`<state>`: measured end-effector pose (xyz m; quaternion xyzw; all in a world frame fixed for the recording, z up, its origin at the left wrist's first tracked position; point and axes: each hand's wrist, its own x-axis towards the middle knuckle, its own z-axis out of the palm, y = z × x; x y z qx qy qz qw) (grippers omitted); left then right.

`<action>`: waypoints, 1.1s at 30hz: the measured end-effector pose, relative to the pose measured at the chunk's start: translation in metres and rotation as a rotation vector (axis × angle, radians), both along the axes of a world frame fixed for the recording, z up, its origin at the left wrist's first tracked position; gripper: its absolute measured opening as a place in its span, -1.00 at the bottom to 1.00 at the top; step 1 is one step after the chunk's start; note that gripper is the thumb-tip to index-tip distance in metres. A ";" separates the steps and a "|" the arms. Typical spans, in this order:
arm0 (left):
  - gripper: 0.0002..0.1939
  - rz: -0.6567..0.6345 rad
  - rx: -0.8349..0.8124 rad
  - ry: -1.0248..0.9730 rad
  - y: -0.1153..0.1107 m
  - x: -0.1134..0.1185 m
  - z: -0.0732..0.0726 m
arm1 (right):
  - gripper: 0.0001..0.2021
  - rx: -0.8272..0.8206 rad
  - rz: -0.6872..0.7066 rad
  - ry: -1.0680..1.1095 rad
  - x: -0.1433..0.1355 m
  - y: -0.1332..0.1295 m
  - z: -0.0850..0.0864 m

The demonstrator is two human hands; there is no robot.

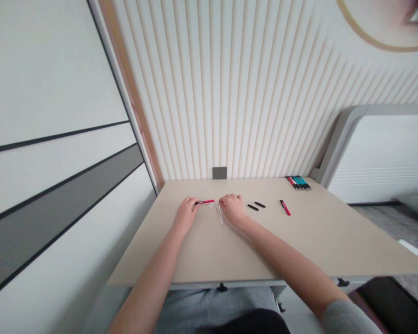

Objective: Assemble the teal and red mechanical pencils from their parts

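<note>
My left hand (187,214) is closed on the black end of a red pen (207,201), which points right above the table. Close by, my right hand (232,208) has its fingers curled near the tops of two thin white sticks (219,215); whatever its fingertips hold is too small to make out. Just below the red pen lies a small clear piece. Two black caps (253,207) rest to the right of my right hand. Farther right lies another red pen (284,208) with a black end.
At the back right of the beige table (299,250) is a row of several red and teal pens (298,183). A ribbed wall with a grey socket (219,173) stands behind. White panels (55,208) rise at the left, and drawers sit under the front edge.
</note>
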<state>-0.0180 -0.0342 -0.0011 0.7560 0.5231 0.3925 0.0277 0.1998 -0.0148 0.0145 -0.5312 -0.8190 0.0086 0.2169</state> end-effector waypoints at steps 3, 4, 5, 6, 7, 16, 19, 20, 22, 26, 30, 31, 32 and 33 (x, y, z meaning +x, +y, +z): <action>-0.85 -0.045 -0.003 0.001 -0.001 0.003 0.002 | -0.75 -0.013 0.038 0.168 0.021 -0.003 -0.004; -0.85 -0.070 -0.003 0.003 -0.002 0.004 0.002 | -0.76 -0.018 0.054 0.224 0.026 -0.005 -0.007; -0.85 -0.096 -0.003 0.006 -0.002 0.006 0.004 | -0.76 -0.019 0.068 0.280 0.031 -0.007 -0.009; -0.85 -0.120 -0.002 0.007 -0.004 0.008 0.005 | -0.77 -0.017 0.078 0.334 0.034 -0.008 -0.011; -0.85 -0.141 -0.001 0.008 -0.005 0.009 0.006 | -0.77 -0.010 0.085 0.384 0.036 -0.010 -0.013; -0.85 -0.192 0.004 0.016 -0.010 0.015 0.010 | -0.80 0.016 0.165 0.534 0.033 -0.017 -0.007; -0.84 -0.204 0.002 0.031 -0.010 0.015 0.009 | -0.79 0.014 0.186 0.511 0.032 -0.019 -0.005; -0.84 -0.209 0.002 0.036 -0.009 0.015 0.009 | -0.79 0.008 0.194 0.503 0.032 -0.019 -0.005; -0.84 -0.222 -0.002 0.037 -0.009 0.015 0.009 | -0.78 -0.008 0.219 0.498 0.031 -0.021 -0.004; -0.82 -0.204 -0.046 -0.066 -0.008 0.018 0.007 | -0.74 -0.023 0.274 0.544 0.030 -0.020 -0.005; -0.73 -0.120 -0.163 -0.398 -0.005 0.020 0.003 | -0.68 -0.045 0.228 0.526 0.030 -0.020 -0.008; -0.71 -0.120 -0.190 -0.468 -0.005 0.020 0.002 | -0.70 -0.063 0.210 0.478 0.031 -0.020 -0.009; -0.70 -0.125 -0.209 -0.506 -0.004 0.020 0.001 | -0.74 -0.085 0.198 0.421 0.031 -0.020 -0.010; -0.70 -0.130 -0.215 -0.497 -0.004 0.019 0.001 | -0.76 -0.110 0.194 0.362 0.031 -0.021 -0.011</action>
